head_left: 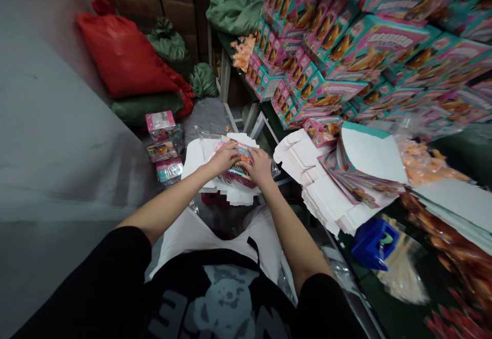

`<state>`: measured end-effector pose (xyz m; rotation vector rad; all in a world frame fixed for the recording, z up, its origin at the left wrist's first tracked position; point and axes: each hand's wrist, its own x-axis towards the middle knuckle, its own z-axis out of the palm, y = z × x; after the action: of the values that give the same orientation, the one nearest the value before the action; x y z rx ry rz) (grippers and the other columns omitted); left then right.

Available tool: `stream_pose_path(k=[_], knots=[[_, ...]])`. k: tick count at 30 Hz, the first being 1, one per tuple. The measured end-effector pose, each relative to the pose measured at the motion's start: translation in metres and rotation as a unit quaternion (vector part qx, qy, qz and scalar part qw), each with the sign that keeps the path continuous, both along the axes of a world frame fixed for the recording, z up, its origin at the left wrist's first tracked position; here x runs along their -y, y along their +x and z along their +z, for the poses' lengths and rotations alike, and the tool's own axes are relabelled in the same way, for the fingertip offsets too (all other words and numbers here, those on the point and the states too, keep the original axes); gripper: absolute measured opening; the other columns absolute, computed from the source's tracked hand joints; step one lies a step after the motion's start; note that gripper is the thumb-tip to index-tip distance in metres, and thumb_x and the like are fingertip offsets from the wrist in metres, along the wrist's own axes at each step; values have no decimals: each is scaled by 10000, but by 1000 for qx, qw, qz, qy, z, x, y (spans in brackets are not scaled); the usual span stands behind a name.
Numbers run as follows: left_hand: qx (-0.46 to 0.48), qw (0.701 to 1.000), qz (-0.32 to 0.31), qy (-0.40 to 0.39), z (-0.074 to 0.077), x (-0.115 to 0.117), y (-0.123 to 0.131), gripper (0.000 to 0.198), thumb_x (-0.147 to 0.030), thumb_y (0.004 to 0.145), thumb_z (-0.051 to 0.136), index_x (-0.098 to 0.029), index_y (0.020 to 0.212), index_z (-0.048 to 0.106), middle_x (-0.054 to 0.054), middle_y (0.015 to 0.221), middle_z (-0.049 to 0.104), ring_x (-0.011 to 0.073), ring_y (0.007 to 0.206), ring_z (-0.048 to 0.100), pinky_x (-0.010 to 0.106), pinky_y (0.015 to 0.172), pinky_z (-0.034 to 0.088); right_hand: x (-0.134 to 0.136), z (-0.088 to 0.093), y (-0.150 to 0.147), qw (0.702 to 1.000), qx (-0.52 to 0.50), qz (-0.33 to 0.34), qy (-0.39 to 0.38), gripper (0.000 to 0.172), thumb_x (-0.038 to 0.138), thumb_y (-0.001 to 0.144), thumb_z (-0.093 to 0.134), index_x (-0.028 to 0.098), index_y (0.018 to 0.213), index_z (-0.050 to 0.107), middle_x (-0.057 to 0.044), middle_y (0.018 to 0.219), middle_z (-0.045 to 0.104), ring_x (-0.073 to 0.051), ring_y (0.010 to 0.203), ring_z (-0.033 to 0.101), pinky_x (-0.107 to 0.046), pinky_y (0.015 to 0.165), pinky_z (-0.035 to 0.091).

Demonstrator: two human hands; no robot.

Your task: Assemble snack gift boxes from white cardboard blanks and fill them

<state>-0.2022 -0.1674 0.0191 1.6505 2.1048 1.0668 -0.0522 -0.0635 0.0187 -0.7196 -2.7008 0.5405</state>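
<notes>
In the head view, a pink and teal printed box [245,160] lies in front of my knees, with shiny clear plastic film around its lower edges. My left hand [226,157] grips its left side, fingers curled over the top. My right hand [260,166] holds the right side, fingers bent onto the printed face. Under the box, a pile of white flat cartons [199,155] spreads out on both sides. What supports this pile is mostly hidden.
To the left stand several film-wrapped boxes [161,123], near a red sack [123,54]. At right, a dark green table [392,298] bears stacked printed boxes [334,87], white flat cartons [326,195], a blue container [371,244] and bagged wooden sticks [403,272].
</notes>
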Motion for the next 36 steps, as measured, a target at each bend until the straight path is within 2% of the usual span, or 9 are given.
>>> stream_pose_path(k=[2,7,16,19,22,25,27,31,36], knots=[[0,1000,11,24,-1,1,1,114,-280,805,683,-218,863,760,96,1099,664,305,1191,524,494,1102,354,-2,-4,3,1000,-10,1,-16,497,478,830,701,199,1239,654,-154,1283,605,-334,1205,500,-459,953,414],[34,999,-15,-20,-2,1,-3,165,-299,736,762,-220,880,779,116,1299,626,382,1370,399,564,1180,230,-1,-10,-2,1000,7,-6,-26,156,315,887,658,183,907,739,-111,929,698,-274,976,574,-408,907,422],[-19,999,-32,-31,9,0,-7,173,-357,794,711,-247,900,790,91,1279,664,321,1294,503,521,1166,289,-12,-1,5,999,-21,-17,23,216,307,958,517,180,1038,672,-153,1093,681,-305,1096,542,-437,929,419],[-95,995,36,-24,26,4,-16,234,-306,889,584,-234,1008,773,101,1313,645,310,1331,467,532,1157,273,-30,2,10,997,-68,-24,10,350,327,942,545,200,1261,611,-138,1305,624,-315,1236,507,-480,1035,390],[-172,965,188,-65,49,17,-35,348,-335,876,613,-194,1179,706,149,1401,572,375,1424,327,598,1150,197,-35,7,4,997,-74,34,-14,420,363,916,596,205,1304,613,-121,1372,600,-314,1285,503,-491,1082,387],[-156,934,284,-150,68,40,-57,614,-468,782,716,-126,1284,626,209,1283,626,409,1282,481,545,1046,351,-20,14,-17,989,-106,92,-41,370,367,934,575,211,1259,658,-104,1322,642,-268,1249,549,-439,1095,406],[-80,936,284,-192,71,55,-69,589,-502,737,745,-99,1163,683,164,1026,710,335,1012,631,416,877,460,-4,20,-38,985,-116,110,-58,344,329,952,550,215,1258,659,-97,1288,665,-246,1215,574,-421,1081,420],[88,954,249,-143,56,68,-76,270,-396,720,746,-131,752,712,20,650,641,163,640,576,274,644,420,22,30,-85,987,-84,118,-65,341,222,948,554,220,1276,645,-102,1285,667,-259,1215,566,-454,1044,429],[120,940,306,-90,37,55,-65,314,-354,770,701,-137,995,726,25,717,689,165,669,611,260,648,441,25,37,-125,992,13,110,-56,398,190,948,548,190,1343,592,-118,1341,636,-256,1263,541,-418,1048,422]])
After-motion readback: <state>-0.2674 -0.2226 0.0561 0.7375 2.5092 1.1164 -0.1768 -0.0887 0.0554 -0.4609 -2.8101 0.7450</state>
